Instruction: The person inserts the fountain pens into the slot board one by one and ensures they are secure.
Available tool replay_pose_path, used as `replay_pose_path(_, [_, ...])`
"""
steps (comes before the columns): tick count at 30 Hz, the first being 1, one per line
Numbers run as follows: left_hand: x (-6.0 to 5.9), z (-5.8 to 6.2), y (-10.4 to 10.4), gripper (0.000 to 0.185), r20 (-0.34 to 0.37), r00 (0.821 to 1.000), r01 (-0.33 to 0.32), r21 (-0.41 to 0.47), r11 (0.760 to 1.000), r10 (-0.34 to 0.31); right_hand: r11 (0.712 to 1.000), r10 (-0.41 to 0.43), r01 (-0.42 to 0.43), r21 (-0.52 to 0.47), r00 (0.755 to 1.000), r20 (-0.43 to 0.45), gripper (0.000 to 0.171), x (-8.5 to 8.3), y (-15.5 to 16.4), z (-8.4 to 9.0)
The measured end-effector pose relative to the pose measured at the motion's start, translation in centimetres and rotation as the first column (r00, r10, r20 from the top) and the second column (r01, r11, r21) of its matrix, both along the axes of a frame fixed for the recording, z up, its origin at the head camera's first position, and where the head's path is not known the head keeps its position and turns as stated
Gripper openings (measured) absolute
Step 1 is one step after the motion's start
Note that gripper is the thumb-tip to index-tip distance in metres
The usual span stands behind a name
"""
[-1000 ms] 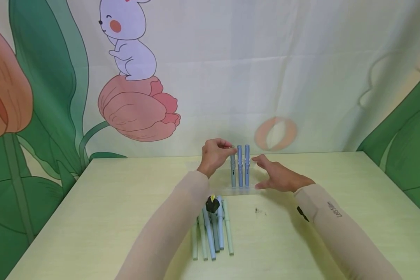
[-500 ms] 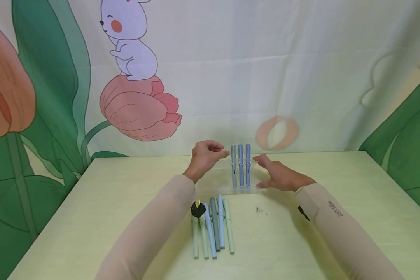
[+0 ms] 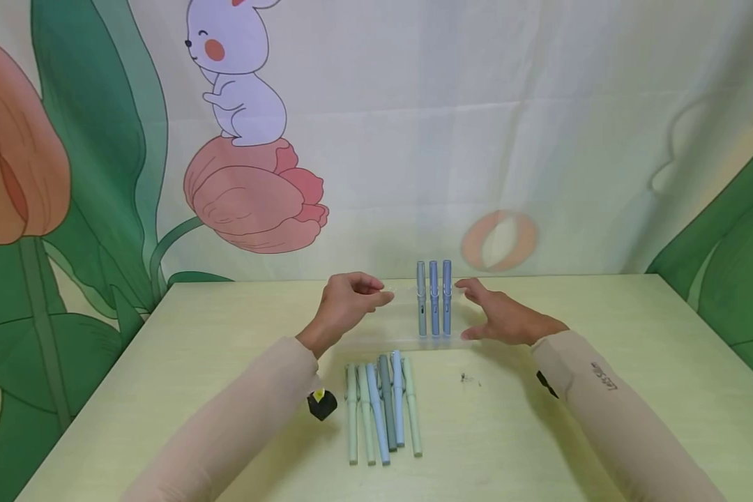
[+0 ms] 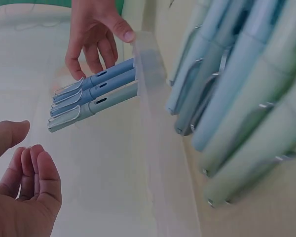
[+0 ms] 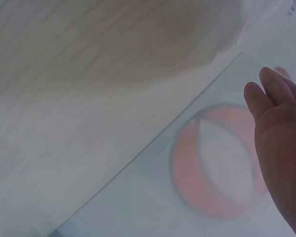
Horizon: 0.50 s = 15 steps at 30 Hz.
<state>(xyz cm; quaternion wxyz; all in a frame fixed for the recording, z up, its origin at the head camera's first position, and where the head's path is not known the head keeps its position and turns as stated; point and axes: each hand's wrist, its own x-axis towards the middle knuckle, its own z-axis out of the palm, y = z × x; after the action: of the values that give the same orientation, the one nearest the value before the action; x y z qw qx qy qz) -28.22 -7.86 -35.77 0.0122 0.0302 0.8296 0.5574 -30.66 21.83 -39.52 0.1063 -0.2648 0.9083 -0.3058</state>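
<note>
Three capped pens stand side by side in a clear pen stand [image 3: 383, 340] near the back of the table: a grey-green pen [image 3: 422, 300] on the left, then a blue pen [image 3: 434, 300] and another blue pen [image 3: 447, 300]. My left hand [image 3: 346, 301] hovers left of them over the stand, its fingers loosely bent and holding nothing; thumb and fingertips stand apart in the left wrist view. At the stand's right end, my right hand [image 3: 502, 314] spans it with thumb in front and fingers behind, apparently holding its edges. The exact contact is hard to see.
Several pale green, light blue and dark grey-green pens [image 3: 379, 411] lie in a row in front of the stand. A small dark mark [image 3: 469, 379] shows on the table right of them. Behind the table hangs a printed curtain [image 3: 383, 139].
My left hand has let go of the grey-green pen, which stays upright in the stand, and has drawn away to the left and slightly down. The right hand stays at the stand's end.
</note>
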Motion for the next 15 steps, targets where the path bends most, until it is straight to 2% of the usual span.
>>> replay_pose_path(6, [1.7,-1.3,-2.7,0.024,0.023,0.999,0.023,-0.011,1.000,-0.023,1.000,0.010,-0.010,0.010,1.000,-0.009,0.091,-0.1,-0.1,-0.2])
replay_pose_path(15, [3.7,-2.3,-5.6,0.024,0.105,0.994,-0.002,-0.050,0.999,0.007,1.000,0.001,0.000,0.024,1.000,-0.022,0.091,-0.1,-0.1,-0.2])
